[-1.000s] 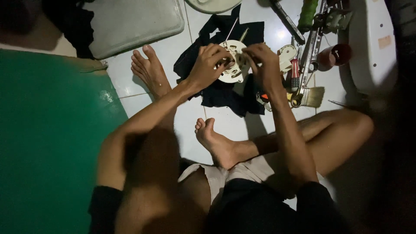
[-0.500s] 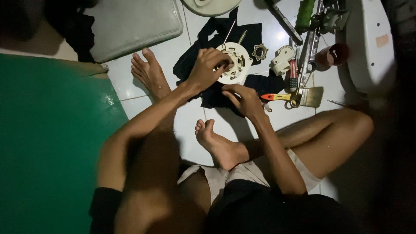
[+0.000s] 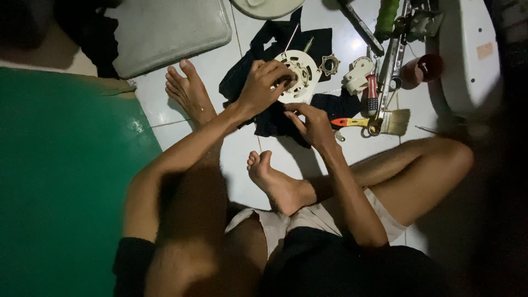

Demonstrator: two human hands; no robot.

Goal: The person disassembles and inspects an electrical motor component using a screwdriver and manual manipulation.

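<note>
A round cream plastic disc with slots lies on a black cloth spread over the white tiled floor. My left hand grips the disc's lower left edge, fingers curled over the rim. Just below the disc, my right hand hovers over the cloth with its fingers bent and the thumb pointing at the disc. Whether it pinches anything small is hidden. My bare feet rest on the tiles beside and below the cloth.
Right of the disc lie a small metal ring part, a cream fitting, a red-handled screwdriver, a paintbrush and a green-handled tool. A white housing stands far right, a grey lid top left, a green mat left.
My right hand left the disc's right side, dropped down onto the cloth, then rose back toward the disc's lower edge. My left hand kept its hold on the disc.
</note>
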